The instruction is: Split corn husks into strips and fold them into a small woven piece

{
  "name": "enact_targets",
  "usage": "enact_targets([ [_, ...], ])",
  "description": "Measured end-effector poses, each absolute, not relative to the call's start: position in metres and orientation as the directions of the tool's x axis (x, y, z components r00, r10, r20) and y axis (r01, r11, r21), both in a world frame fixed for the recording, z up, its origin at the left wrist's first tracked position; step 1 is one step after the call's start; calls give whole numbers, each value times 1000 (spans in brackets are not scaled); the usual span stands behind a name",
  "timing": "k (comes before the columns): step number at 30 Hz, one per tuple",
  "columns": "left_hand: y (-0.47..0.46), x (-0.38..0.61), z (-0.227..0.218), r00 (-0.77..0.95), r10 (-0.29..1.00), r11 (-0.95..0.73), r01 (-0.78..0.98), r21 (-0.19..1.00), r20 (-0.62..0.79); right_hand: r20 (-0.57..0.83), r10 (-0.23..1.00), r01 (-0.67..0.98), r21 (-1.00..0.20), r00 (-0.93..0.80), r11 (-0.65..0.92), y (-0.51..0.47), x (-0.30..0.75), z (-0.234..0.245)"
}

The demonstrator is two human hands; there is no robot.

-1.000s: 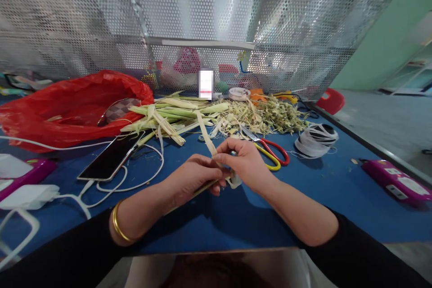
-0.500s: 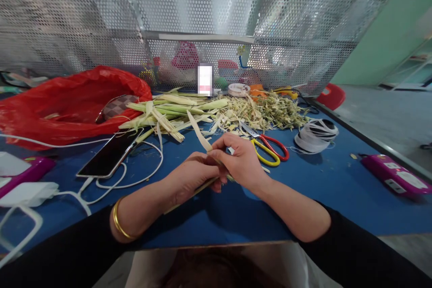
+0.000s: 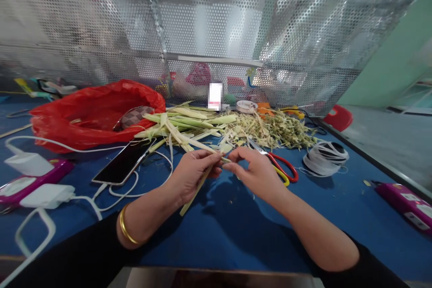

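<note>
My left hand [image 3: 194,173] pinches a pale husk strip [image 3: 195,193] between thumb and fingers; one length slants down below the palm, and a lighter end reaches up and left from the fingertips. Close beside it, my right hand [image 3: 258,171] has thumb and forefinger together on a short end of the strip. How the pieces cross between the fingertips is too small to make out. Behind the hands lies a heap of green and pale husks [image 3: 189,119], with dried shreds and stalks [image 3: 283,130] to its right. Scissors [image 3: 283,166] with red and yellow handles lie partly hidden behind my right hand.
On the left stand a red plastic bag [image 3: 84,117], a black phone [image 3: 123,162] and a purple power strip [image 3: 37,180] with white chargers and cables. A spool of white cord [image 3: 326,158] and a purple device [image 3: 405,204] are on the right. A perforated metal screen [image 3: 216,22] rises behind.
My right hand has drawn slightly away from the left, and its fingers no longer overlap the left ones. The upright strip end now leans left. The camera view has tilted up and shifted left.
</note>
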State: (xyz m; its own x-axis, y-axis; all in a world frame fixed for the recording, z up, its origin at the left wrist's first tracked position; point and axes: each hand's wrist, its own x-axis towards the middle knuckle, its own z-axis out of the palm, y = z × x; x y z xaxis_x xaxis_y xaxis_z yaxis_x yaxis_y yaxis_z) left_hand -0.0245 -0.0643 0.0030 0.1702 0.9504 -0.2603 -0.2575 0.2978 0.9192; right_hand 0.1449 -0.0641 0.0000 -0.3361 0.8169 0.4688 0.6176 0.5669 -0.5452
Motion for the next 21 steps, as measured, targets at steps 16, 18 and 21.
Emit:
enact_targets([
  [16, -68, -19, -8, 127, 985, 140, -188, 972, -118, 170, 946, 410, -869, -276, 276, -66, 140, -6],
  [18, -70, -16, -11, 149, 983, 121, -112, 986, -104, 68, 967, 237, -963, -246, 128, -66, 138, -8],
  [21, -70, -14, -12, 261, 957, 117, 42, 992, -124, 31, 984, 76, -996, -177, 45, -65, 137, -12],
])
